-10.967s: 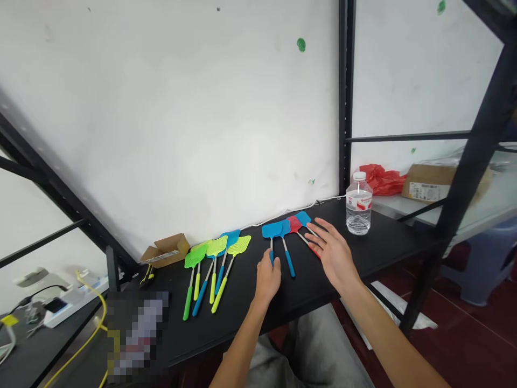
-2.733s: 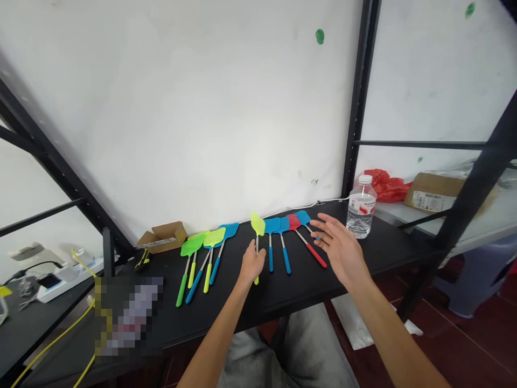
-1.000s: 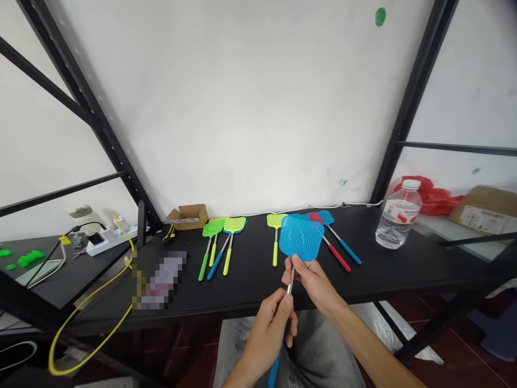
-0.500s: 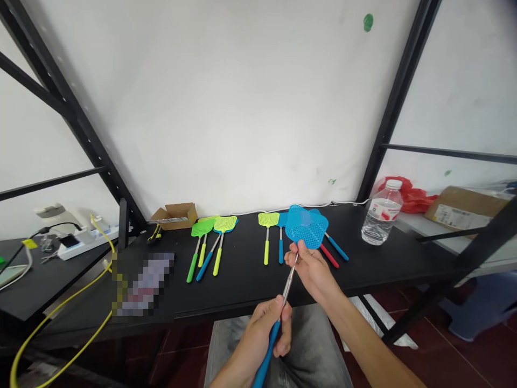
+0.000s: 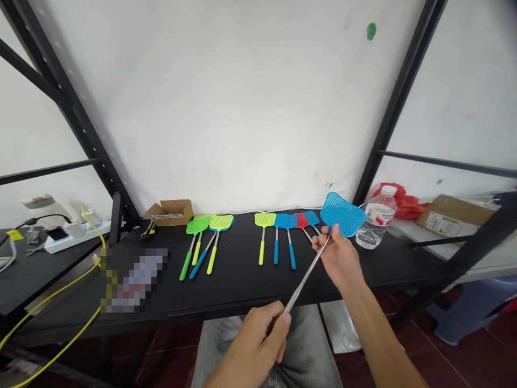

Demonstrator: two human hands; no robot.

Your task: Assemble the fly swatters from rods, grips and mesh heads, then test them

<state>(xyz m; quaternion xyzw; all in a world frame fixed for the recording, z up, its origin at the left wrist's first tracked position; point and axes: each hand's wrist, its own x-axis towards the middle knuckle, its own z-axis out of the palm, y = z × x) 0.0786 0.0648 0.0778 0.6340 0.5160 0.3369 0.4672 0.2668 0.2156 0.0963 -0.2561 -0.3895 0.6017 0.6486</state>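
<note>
A blue fly swatter [image 5: 343, 215] with a metal telescopic shaft is held between my two hands, tilted up to the right. My left hand [image 5: 262, 337] is closed round the lower end, hiding its handle. My right hand [image 5: 337, 250] pinches the shaft just below the perforated head. Behind it, on the black shelf, lie a yellow swatter [image 5: 265, 220], blue swatters [image 5: 289, 222] and a red swatter [image 5: 301, 220], the last partly covered by my right fingers. Farther left lies another group, with a green swatter [image 5: 196, 226] and a yellow one [image 5: 220, 222] over a blue one.
A water bottle [image 5: 376, 218] stands at the shelf's right end. At the back left sits an open cardboard box [image 5: 172, 212] beside a black-and-yellow tool [image 5: 148, 231]. A yellow cable [image 5: 60, 350] loops at left, near a white power strip [image 5: 78, 237]. Black metal posts [image 5: 398, 102] frame the shelf.
The swatter's shaft has lengthened as my right hand moved right and upward with the head, away from my left hand. The swatters behind are now more exposed.
</note>
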